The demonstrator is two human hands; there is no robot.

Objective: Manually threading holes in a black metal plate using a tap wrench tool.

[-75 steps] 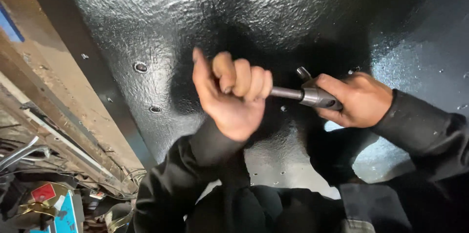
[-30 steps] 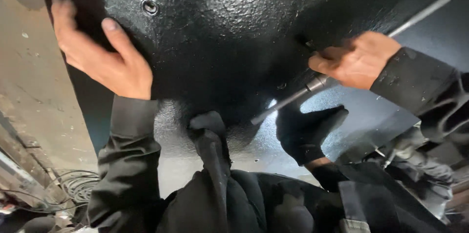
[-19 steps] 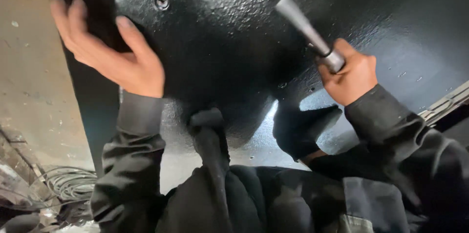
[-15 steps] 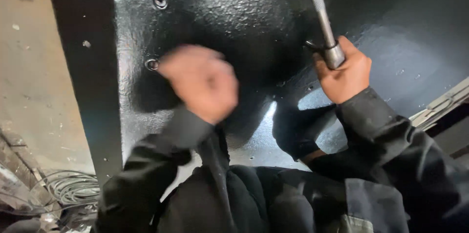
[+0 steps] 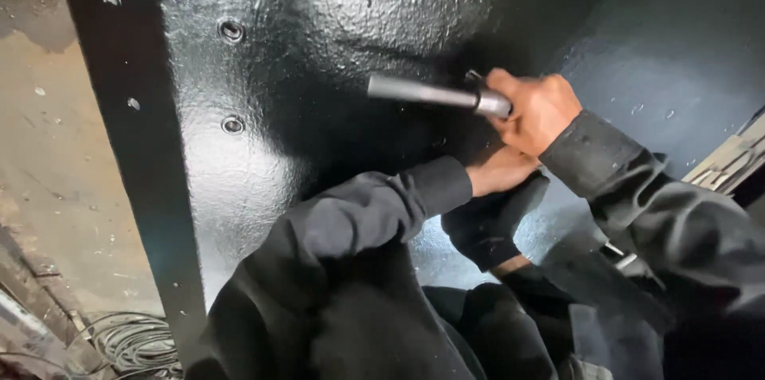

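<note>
My right hand is shut on the head end of a grey metal wrench, whose round handle points left across a black, rough-coated metal panel. My left hand reaches in just beneath the right hand, against the panel. Its fingers are hidden behind the right hand and sleeve, so its grip is unclear. Both arms wear dark sleeves. Two bolt holes sit in the panel to the left of the tool.
A black upright beam with small holes borders the panel on the left. Beyond it are a dusty concrete surface and coiled cables at bottom left. A pale metal strip shows at the right edge.
My left hand has left the panel's left edge and crossed to beneath my right hand. The wrench handle has swung from pointing up to pointing left.
</note>
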